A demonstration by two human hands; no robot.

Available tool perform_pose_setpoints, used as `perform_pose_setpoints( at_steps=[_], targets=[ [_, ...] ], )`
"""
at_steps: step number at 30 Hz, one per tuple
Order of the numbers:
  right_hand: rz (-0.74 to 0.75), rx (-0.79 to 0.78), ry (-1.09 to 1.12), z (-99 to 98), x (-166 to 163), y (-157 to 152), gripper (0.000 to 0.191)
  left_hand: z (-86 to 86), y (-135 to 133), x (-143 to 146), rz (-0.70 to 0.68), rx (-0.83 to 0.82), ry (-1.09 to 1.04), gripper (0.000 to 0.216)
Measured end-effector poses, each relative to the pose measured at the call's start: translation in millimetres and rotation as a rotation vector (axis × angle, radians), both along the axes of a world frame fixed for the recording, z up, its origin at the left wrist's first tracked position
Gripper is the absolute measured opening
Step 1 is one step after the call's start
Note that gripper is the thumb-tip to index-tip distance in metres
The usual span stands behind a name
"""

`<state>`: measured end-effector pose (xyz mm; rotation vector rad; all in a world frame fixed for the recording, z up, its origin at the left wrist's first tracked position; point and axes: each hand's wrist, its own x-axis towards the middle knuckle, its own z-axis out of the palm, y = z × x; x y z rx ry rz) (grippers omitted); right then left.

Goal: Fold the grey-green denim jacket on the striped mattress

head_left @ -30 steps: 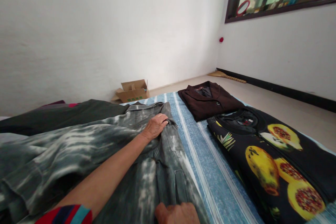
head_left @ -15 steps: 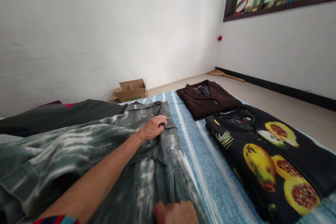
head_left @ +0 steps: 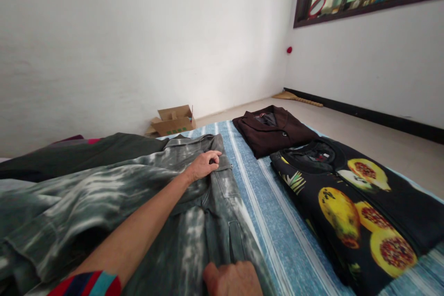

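Note:
A grey-green garment with a mottled, tie-dyed look, apparently a jacket (head_left: 104,189), lies spread across the left half of the bed. My left hand (head_left: 205,165) reaches over it, fingers curled and pinching the cloth near a pocket flap at its far right edge. Closer to me, my right hand (head_left: 236,279) is closed on the same jacket below a slit pocket; its fingertips are hidden and the picture's lower edge cuts it off. To the right lies a folded black top with papaya prints (head_left: 347,208), touched by neither hand.
Beyond the black top is a folded dark brown garment (head_left: 274,132). Dark green clothing (head_left: 114,150) lies behind the jacket. All rest on a blue striped sheet (head_left: 256,194). An open cardboard box (head_left: 173,122) stands by the wall, and a broom (head_left: 294,97) lies on the floor.
The fingers of my left hand have shifted slightly on the cloth, and the forearm with its striped sleeve has come further into view. My right hand stays in place.

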<state>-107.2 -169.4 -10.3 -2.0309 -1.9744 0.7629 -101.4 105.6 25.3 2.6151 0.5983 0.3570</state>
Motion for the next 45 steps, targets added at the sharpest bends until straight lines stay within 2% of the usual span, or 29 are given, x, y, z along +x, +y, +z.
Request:
perform_pose_setpoints(
  at_steps=[4, 6, 9, 13, 16, 18, 20, 22, 24, 26, 31, 34, 35, 37, 39, 40, 41, 43, 45],
  targets=[
    [-0.011, -0.002, -0.023, 14.4, 1, -6, 0.026, -3.6, -3, -2, 0.048, 0.014, -0.052, 0.01],
    [-0.01, -0.005, -0.038, 23.1, 3, -11, 0.032, -3.7, -8, -3, 0.111, 0.057, -0.073, 0.013],
    [-0.006, -0.021, -0.01, 30.9, 10, -16, 0.03, 2.1, -17, -14, 0.206, 0.155, -0.062, 0.017],
    [-0.046, -0.038, 0.079, 30.5, 19, -18, 0.032, 17.2, -40, -57, 0.253, 0.303, 0.109, 0.022],
    [-0.111, 0.021, 0.171, 28.2, 23, -20, 0.043, 22.8, -64, -98, 0.148, 0.324, 0.27, 0.043],
    [-0.146, 0.045, 0.234, 27.6, 24, -21, 0.049, 20.4, -78, -120, 0.106, 0.33, 0.395, 0.064],
    [-0.167, 0.051, 0.303, 27.3, 26, -22, 0.054, 14.1, -86, -132, 0.156, 0.389, 0.482, 0.077],
    [-0.179, 0.054, 0.374, 27.0, 27, -21, 0.058, 7.2, -87, -137, 0.23, 0.461, 0.503, 0.081],
    [-0.205, 0.047, 0.458, 26.7, 28, -20, 0.059, 4.3, -85, -135, 0.276, 0.485, 0.499, 0.081],
    [-0.243, 0.017, 0.571, 27.3, 30, -19, 0.057, 8.9, -82, -129, 0.287, 0.477, 0.523, 0.078],
    [-0.345, -0.158, 0.87, 34.0, 35, -15, 0.058, 44.3, -93, -116, 0.326, 0.602, 0.526, 0.042],
    [-0.339, -0.194, 0.938, 34.6, 34, -13, 0.059, 56.4, -101, -121, 0.393, 0.639, 0.458, 0.029],
    [-0.331, -0.181, 0.926, 33.2, 33, -13, 0.058, 56.6, -100, -125, 0.388, 0.581, 0.45, 0.023],
    [-0.313, -0.143, 0.873, 28.4, 30, -12, 0.055, 53.4, -93, -133, 0.295, 0.341, 0.445, 0.014],
    [-0.299, -0.129, 0.825, 23.1, 27, -12, 0.054, 48.7, -76, -135, 0.189, 0.056, 0.389, 0.024],
    [-0.292, -0.134, 0.812, 21.1, 26, -12, 0.053, 46.5, -64, -132, 0.181, -0.029, 0.328, 0.029],
    [-0.291, -0.139, 0.802, 19.5, 24, -12, 0.053, 44.2, -51, -128, 0.223, -0.051, 0.253, 0.031],
    [-0.31, -0.112, 0.778, 17.9, 23, -12, 0.052, 38.8, -23, -113, 0.405, 0.084, 0.146, 0.03],
    [-0.328, -0.055, 0.752, 16.7, 22, -11, 0.05, 30.9, 3, -97, 0.534, 0.162, 0.147, 0.028]
  ],
)
